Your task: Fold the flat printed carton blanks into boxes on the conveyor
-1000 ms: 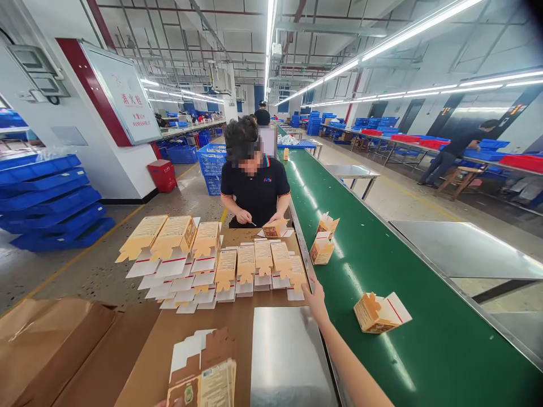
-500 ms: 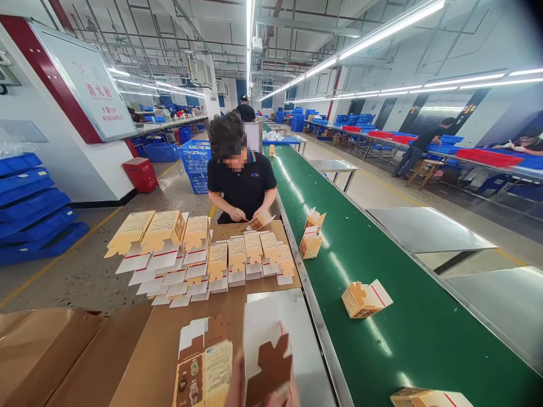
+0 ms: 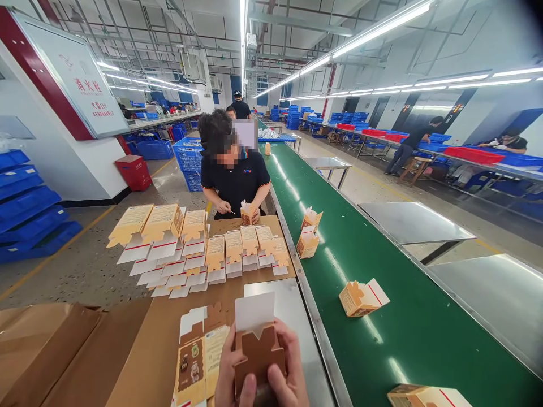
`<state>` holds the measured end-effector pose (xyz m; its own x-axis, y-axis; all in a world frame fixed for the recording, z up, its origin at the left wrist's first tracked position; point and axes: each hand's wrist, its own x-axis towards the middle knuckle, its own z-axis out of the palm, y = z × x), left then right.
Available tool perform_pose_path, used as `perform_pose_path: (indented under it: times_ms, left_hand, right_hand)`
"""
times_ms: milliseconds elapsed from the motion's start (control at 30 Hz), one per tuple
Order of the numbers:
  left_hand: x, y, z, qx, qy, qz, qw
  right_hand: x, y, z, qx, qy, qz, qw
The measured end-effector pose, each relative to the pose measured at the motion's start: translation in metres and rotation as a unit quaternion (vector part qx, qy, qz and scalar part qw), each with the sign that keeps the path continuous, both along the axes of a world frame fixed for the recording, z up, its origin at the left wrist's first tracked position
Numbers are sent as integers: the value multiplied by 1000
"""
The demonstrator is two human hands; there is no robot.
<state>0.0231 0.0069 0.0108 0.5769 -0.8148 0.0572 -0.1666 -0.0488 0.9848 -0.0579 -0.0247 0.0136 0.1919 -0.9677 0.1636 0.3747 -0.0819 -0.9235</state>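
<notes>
Between my two hands, low in the middle of the head view, is a small cardboard box with brown flaps and a raised white flap. My left hand grips its left side, the thumb against the front brown flap. On the other side my right hand wraps round it, its thumb on the same flap. The lower part of the box is hidden by my thumbs and the frame edge. Just left of my left hand lie flat, unfolded printed cartons on the brown cardboard surface.
Ahead, partly folded boxes are stacked in rows. Behind them a co-worker holds another box. Along the right runs a green conveyor belt with a metal rim, carrying several boxes. Brown cardboard lies at lower left.
The box between my hands has turned upright, its white flap now standing up and both thumbs on the brown flap. The co-worker's box has been tilted upright. The view has shifted slightly.
</notes>
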Motion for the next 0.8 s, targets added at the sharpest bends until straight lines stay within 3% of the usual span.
perform_pose_path:
  times_ms: [133,233,300,400,467,533,600,667,733,800]
  left_hand:
    - [-12,0,10,-107,-15,38,993]
    - [-8,0,9,-116,-75,2,990]
    - [-3,-2,6,-106,-86,-32,990]
    - [3,-7,0,-69,-70,-66,993]
    - [6,-13,-3,-46,-46,-44,997]
    - [8,-20,-4,-25,0,1,1000]
    - [13,-30,-6,10,48,6,999]
    - [24,-39,-13,72,52,-24,996]
    - [42,-45,-25,147,10,-30,989]
    - [68,-47,-39,210,-44,6,977]
  right_hand:
    - [-9,-2,-1,-119,53,-53,990]
    - [-16,-5,1,-201,134,-54,969]
    - [-19,-8,3,-194,174,-47,964]
    - [-22,-11,3,-132,206,-24,969]
    - [-25,-11,-1,-80,190,26,978]
    - [-29,-10,-11,-28,155,108,982]
    - [-35,-11,-28,30,109,167,979]
    - [-42,-20,-51,105,73,137,982]
    - [-53,-43,-73,187,70,39,979]
    - [-66,-82,-90,230,99,-54,967]
